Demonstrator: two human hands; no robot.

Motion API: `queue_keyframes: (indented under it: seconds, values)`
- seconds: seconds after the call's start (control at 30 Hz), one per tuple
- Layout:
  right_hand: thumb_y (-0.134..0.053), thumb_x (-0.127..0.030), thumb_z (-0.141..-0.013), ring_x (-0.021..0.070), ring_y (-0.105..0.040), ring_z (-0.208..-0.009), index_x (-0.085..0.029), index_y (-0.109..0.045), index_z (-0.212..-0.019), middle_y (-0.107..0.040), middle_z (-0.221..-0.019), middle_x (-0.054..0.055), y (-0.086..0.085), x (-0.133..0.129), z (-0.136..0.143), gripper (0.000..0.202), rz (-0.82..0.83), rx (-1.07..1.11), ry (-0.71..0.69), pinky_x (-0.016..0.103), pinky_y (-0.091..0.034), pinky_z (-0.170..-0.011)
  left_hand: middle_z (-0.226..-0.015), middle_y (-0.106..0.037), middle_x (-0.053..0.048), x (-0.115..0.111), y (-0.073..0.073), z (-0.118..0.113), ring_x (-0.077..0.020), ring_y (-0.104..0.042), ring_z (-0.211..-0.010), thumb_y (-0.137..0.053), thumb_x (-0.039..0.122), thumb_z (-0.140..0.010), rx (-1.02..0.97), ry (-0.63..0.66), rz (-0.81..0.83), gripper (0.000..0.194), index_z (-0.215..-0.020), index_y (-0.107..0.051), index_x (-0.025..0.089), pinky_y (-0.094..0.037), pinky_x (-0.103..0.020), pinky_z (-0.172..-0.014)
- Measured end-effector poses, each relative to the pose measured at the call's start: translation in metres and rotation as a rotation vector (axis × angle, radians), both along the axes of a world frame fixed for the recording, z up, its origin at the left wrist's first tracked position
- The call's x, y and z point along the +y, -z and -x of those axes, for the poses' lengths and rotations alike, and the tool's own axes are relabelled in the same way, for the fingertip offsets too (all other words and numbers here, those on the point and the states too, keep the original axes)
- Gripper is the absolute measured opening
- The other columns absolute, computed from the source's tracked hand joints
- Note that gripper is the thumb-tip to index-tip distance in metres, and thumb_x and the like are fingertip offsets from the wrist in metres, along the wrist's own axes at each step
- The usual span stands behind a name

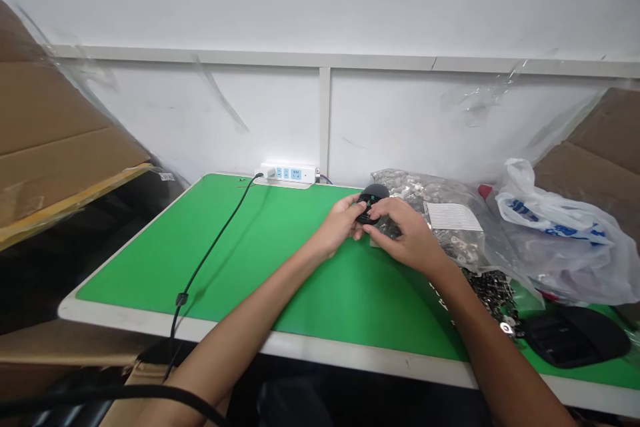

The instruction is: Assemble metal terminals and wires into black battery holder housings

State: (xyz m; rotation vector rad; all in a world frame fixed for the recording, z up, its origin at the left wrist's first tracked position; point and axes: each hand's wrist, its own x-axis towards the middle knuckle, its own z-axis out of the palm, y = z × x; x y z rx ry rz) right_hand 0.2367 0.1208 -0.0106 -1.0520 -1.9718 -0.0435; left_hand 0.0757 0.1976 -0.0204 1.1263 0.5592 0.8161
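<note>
A black rounded plastic housing (377, 193), open on its upper face with a green patch inside, is held over the table. My left hand (341, 223) wraps around its left side, thumb on the face. My right hand (407, 232) is closed at the housing's right side, its fingertips over the open face and thumb by the lower edge. Whether a small part sits between those fingertips is too small to tell. Just behind and right of the hands lies a clear bag of small metal parts (413, 185) with a white paper label (454, 217).
Loose dark metal pieces (493, 293) and a larger black plastic shell (575, 337) lie on the green table (200, 247) at right. A white plastic bag (575, 247) stands behind them. A power strip (296, 174) with a black cable (220, 233) sits at the back; cardboard (60, 127) flanks the left.
</note>
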Motion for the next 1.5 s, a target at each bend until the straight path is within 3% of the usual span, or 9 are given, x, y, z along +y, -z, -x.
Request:
queue_keyframes:
  seconds: [0.77,1.07,1.2,1.33,1.5]
  values:
    - [-0.069,-0.031,-0.098,0.0252,-0.072,-0.096,-0.029,-0.066,-0.099,-0.077,-0.098,0.004,0.009,0.0,0.008,0.004,0.026,0.115,0.011,0.047,-0.057,-0.091,-0.068,-0.059,0.003,-0.011,-0.001,0.0,-0.0042,-0.044,-0.036,-0.071,0.029,-0.085,-0.075,-0.068,0.085,0.021,-0.096,-0.062,0.014,-0.031,-0.018,-0.032]
    - [-0.067,-0.027,-0.099,0.0246,-0.07,-0.097,-0.028,-0.062,-0.1,-0.075,-0.099,0.005,0.012,0.0,0.005,0.006,0.004,0.049,-0.014,0.046,-0.055,-0.091,-0.066,-0.059,0.004,-0.013,-0.001,0.0,-0.004,-0.042,-0.035,-0.07,0.029,-0.083,-0.066,-0.072,0.09,0.023,-0.099,-0.063,0.013,-0.031,-0.017,-0.032]
    - [-0.067,-0.027,-0.097,0.0242,-0.068,-0.094,-0.028,-0.059,-0.104,-0.073,-0.1,0.005,0.01,-0.002,0.006,0.011,-0.002,0.077,0.027,0.043,-0.055,-0.086,-0.072,-0.063,0.003,-0.014,0.003,-0.004,-0.0049,-0.045,-0.036,-0.072,0.036,-0.088,-0.065,-0.101,0.065,0.031,-0.107,-0.061,0.015,-0.034,-0.018,-0.033]
    - [-0.069,-0.025,-0.095,0.0238,-0.066,-0.091,-0.027,-0.058,-0.108,-0.072,-0.098,0.004,0.01,-0.004,0.008,0.018,-0.035,0.033,0.06,0.044,-0.052,-0.087,-0.066,-0.058,0.004,-0.015,0.01,-0.009,-0.0073,-0.046,-0.036,-0.061,0.048,-0.098,-0.058,-0.116,0.057,0.031,-0.103,-0.057,0.017,-0.036,-0.019,-0.034]
    - [-0.069,-0.023,-0.096,0.0226,-0.065,-0.089,-0.027,-0.059,-0.106,-0.072,-0.098,0.004,0.012,-0.002,0.009,0.015,-0.083,0.021,0.025,0.043,-0.05,-0.084,-0.065,-0.056,0.005,-0.016,0.009,-0.009,-0.008,-0.047,-0.038,-0.06,0.045,-0.098,-0.068,-0.106,0.078,0.028,-0.103,-0.058,0.017,-0.037,-0.018,-0.034]
